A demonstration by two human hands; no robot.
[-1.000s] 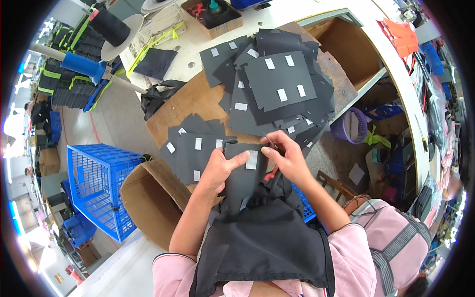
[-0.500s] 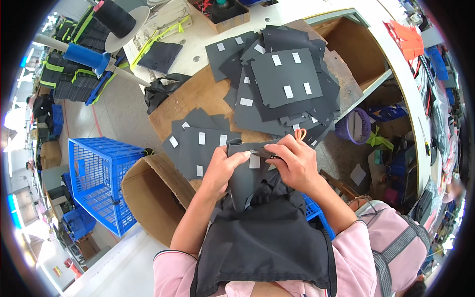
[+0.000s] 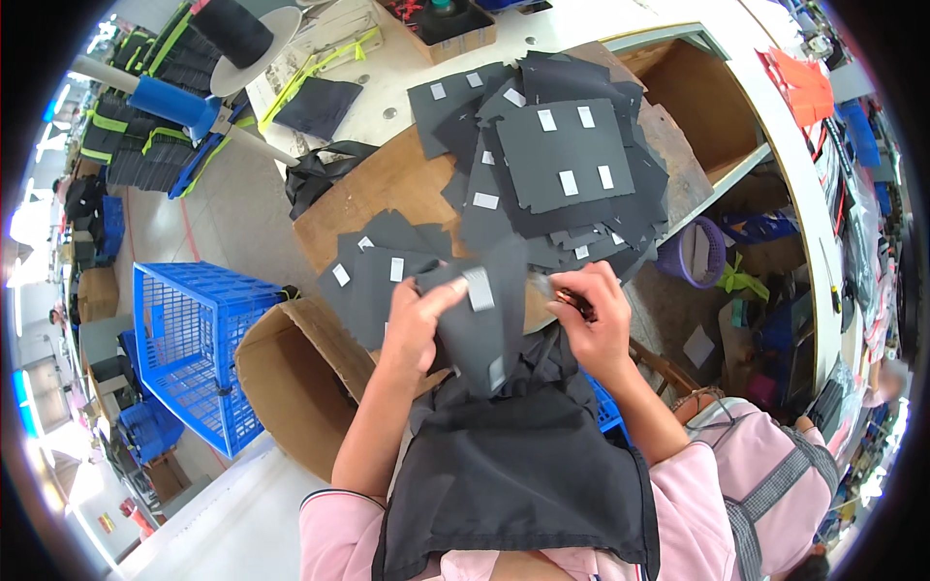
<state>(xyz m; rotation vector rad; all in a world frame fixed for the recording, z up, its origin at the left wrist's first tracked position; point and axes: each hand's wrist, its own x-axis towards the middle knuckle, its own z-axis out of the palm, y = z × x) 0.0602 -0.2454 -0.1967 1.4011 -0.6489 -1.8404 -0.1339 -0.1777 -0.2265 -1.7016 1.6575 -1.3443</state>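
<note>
My left hand (image 3: 418,315) is closed on the edge of a dark grey fabric panel (image 3: 475,339), thumb on top beside a white rectangular patch. The panel hangs bent over my lap and is smeared by motion. Just to its right, apart from it, my right hand (image 3: 596,310) curls around small thread snips (image 3: 572,298); an orange-brown part shows between the fingers, the rest is mostly hidden. Beyond my left hand lie a few similar panels (image 3: 373,290) with white patches. A larger untidy pile of dark panels (image 3: 567,155) covers the far side of the brown board.
The brown board (image 3: 378,189) adjoins a white table (image 3: 397,87). An open cardboard box (image 3: 300,378) and a blue crate (image 3: 199,358) stand at left. A thread cone (image 3: 228,37) is at far left, a purple basket (image 3: 693,254) at right. A black apron (image 3: 518,484) covers my lap.
My right hand has come away from the panel toward the right, with the snips turned into the palm. My left hand has moved slightly left, and the panel has swung up and opened out.
</note>
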